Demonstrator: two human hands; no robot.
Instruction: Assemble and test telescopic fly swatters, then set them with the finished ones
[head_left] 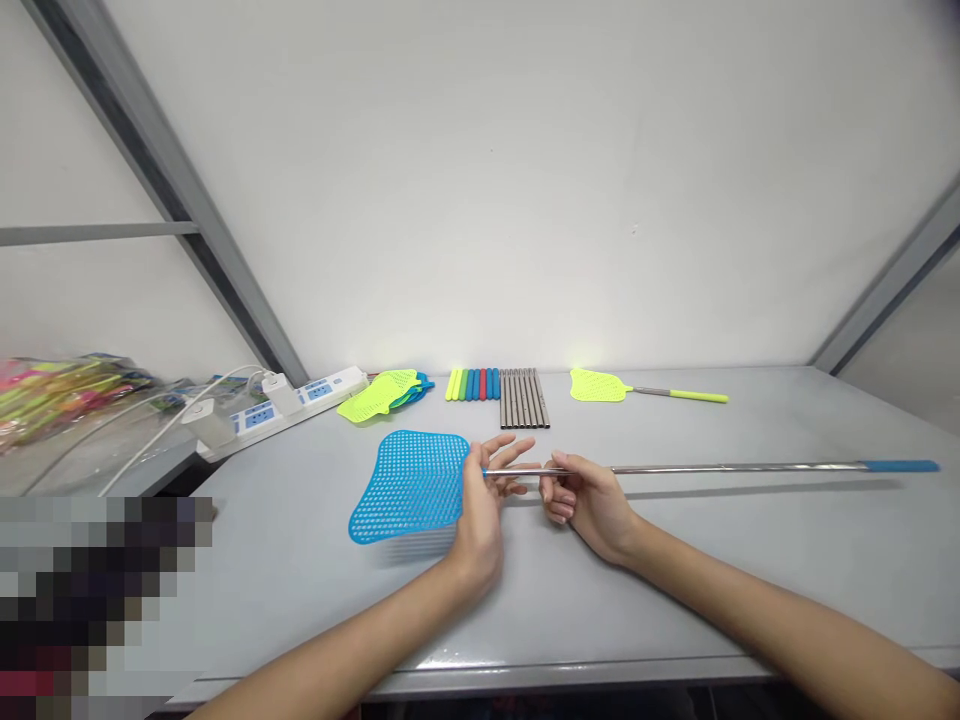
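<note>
A blue fly swatter with a perforated head and a long extended metal rod lies level across the view, just above the table. My left hand has the swatter's neck between its thumb and palm, with the other fingers spread behind the rod. Farther right, my right hand pinches the rod between thumb and curled fingers. The blue handle is at the far right end of the rod.
Along the back of the grey table lie yellow and blue swatter heads, coloured handles, metal rods and a yellow fly swatter. A power strip with cables and bagged items are at left.
</note>
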